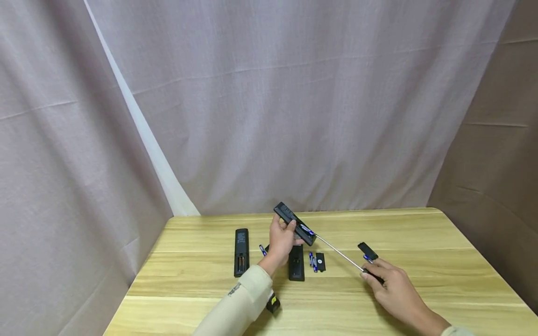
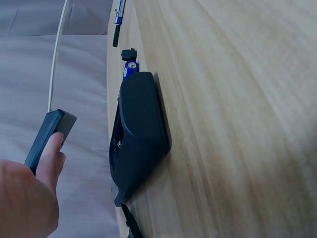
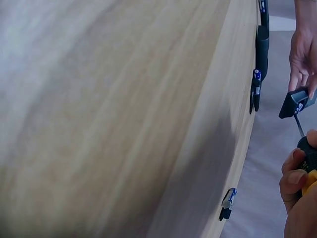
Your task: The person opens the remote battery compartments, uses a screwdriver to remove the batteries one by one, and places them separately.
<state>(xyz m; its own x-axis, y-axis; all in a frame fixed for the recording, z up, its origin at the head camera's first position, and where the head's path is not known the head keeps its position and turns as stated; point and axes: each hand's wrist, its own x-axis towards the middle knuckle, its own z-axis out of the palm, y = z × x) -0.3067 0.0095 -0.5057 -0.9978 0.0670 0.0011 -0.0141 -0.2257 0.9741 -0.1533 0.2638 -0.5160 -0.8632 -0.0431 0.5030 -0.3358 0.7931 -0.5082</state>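
Observation:
My left hand (image 1: 282, 240) grips a black remote control (image 1: 287, 213) above the table, its back turned up and tilted down to the right. Blue-and-white batteries (image 1: 307, 229) show in its uncovered battery compartment. In my right hand (image 1: 395, 289) is a screwdriver with a long thin shaft (image 1: 339, 253); the fingers wrap its black-and-yellow handle (image 3: 308, 154). The screwdriver's tip meets the remote's lower end, right at the batteries. From the left wrist view, the held remote (image 2: 47, 136) hangs apart from the table, the shaft rising from its end.
A second remote (image 1: 241, 235) lies at left, its compartment uncovered. Another uncovered remote (image 1: 296, 268) lies below my left hand, beside blue batteries (image 1: 313, 262) and a black cover (image 1: 321, 262). Another cover (image 1: 367, 250) lies near my right hand. A black-and-yellow object (image 1: 273, 303) sits partly behind my left sleeve.

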